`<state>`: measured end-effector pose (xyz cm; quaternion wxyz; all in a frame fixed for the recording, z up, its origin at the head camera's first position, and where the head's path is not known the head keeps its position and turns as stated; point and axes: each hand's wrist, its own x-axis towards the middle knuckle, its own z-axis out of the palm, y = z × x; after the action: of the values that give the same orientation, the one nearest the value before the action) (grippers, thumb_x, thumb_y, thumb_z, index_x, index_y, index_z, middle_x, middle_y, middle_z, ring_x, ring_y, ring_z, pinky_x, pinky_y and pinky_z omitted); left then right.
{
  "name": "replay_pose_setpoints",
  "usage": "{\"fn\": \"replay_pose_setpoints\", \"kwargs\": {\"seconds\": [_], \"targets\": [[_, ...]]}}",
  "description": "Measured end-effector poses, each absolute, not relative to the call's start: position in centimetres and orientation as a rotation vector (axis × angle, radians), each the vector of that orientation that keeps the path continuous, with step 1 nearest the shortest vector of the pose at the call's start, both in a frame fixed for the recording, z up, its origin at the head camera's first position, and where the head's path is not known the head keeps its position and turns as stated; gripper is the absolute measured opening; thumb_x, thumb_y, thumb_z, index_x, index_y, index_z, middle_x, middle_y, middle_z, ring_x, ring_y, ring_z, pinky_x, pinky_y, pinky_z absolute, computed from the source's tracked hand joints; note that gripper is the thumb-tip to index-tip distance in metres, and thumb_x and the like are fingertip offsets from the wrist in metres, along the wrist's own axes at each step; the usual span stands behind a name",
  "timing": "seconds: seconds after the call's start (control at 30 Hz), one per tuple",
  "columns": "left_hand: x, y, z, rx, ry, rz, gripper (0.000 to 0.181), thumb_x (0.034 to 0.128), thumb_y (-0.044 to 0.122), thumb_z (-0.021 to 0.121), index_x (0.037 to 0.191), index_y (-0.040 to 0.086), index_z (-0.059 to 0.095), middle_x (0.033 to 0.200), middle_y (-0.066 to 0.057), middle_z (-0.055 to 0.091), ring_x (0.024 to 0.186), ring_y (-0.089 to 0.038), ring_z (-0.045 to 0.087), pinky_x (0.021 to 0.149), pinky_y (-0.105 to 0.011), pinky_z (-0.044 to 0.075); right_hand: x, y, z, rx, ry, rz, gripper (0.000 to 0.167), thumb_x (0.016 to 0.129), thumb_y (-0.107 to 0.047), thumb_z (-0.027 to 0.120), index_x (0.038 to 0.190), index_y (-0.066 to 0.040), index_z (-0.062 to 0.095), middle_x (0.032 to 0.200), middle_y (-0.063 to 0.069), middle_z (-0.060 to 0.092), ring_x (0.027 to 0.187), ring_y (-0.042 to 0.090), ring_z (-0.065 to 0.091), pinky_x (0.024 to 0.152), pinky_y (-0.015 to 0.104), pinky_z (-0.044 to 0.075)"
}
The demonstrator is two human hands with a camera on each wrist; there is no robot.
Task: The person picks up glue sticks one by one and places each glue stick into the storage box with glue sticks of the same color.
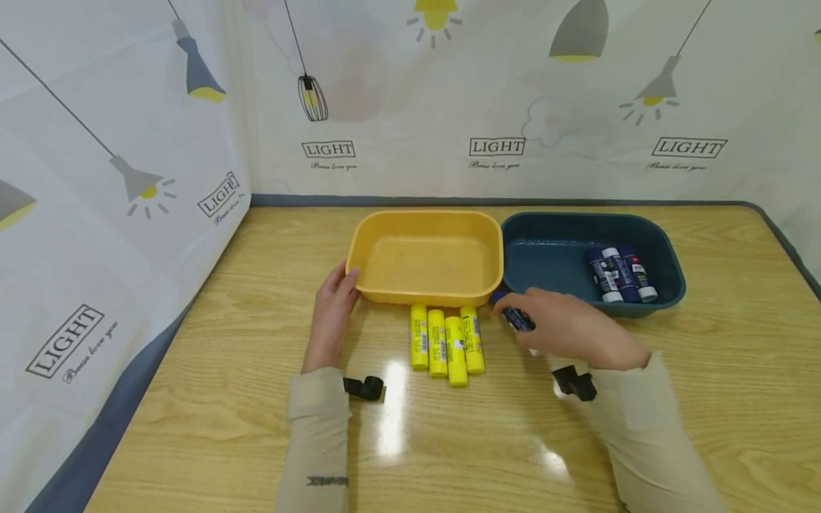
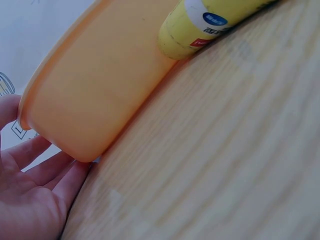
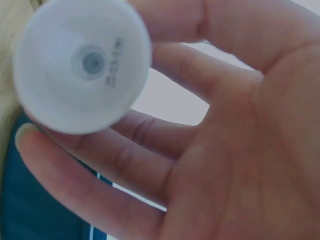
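My left hand (image 1: 334, 313) holds the yellow plastic bin (image 1: 426, 296) by its near left corner, thumb at the rim and fingers along the outer wall. Between the thumb and fingers of my right hand (image 1: 571, 324) is a dark blue glue stick (image 1: 517, 318), just in front of where the two bins meet. Its round white base (image 3: 82, 65) faces the right wrist camera. Several yellow glue sticks (image 1: 438, 343) lie side by side against the yellow bin's front. Inside the dark teal bin (image 1: 541, 267), several dark blue glue sticks (image 1: 628, 274) lie at the right end.
Both bins stand next to each other on a wooden table (image 1: 224, 399). A white curtain (image 1: 417, 92) printed with lamps hangs behind and along the left side. Black wrist mounts (image 1: 367, 388) stick out from both sleeves.
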<state>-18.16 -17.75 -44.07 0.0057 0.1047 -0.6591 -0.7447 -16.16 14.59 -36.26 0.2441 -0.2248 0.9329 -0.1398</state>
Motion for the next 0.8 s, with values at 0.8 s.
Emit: {"fn": "replay_pose_setpoints", "kwargs": {"seconds": [0.8], "targets": [[-18.0, -17.8, -44.0, 0.313, -2.082, -2.321, 0.053, 0.0912, 0.034, 0.05, 0.136, 0.01, 0.036, 0.139, -0.007, 0.034, 0.124, -0.019, 0.037, 0.099, -0.028, 0.035, -16.9, 17.2, -35.1, -0.553, 2.813, -0.527, 0.046, 0.087, -0.018, 0.052, 0.132, -0.026, 0.042, 0.103, 0.008, 0.047, 0.065, 0.02, 0.045, 0.05, 0.028, 0.037]]}}
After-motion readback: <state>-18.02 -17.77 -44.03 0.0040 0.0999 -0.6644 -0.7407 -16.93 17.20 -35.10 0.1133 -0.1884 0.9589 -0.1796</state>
